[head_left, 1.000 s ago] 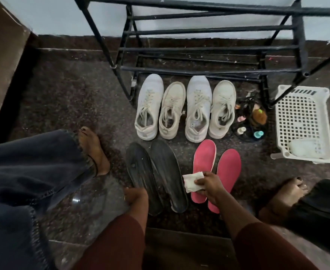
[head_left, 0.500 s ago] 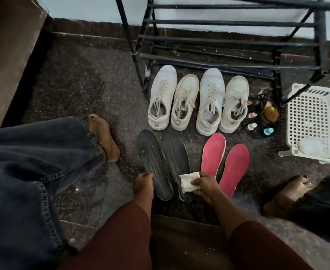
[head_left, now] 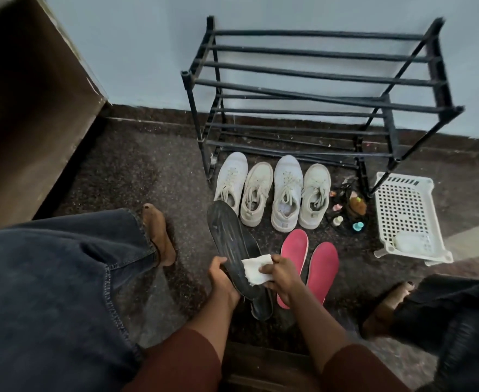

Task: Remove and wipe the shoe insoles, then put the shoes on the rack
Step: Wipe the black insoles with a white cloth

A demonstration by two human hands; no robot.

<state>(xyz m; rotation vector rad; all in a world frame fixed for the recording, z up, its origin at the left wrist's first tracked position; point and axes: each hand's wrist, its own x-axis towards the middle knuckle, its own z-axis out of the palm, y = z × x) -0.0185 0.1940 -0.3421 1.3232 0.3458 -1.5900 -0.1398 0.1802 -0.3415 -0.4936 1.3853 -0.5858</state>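
Gripping the heel end of a black insole [head_left: 230,244] in my left hand [head_left: 220,274], fingers curled under it, I hold it raised at lower centre. My right hand [head_left: 280,274] pinches a white wipe [head_left: 256,268] against it. Right of that, two pink insoles [head_left: 322,267] lie on the floor.

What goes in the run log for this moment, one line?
step: wiping | left hand: holds black insole | right hand: presses white cloth on it | shoes: on floor
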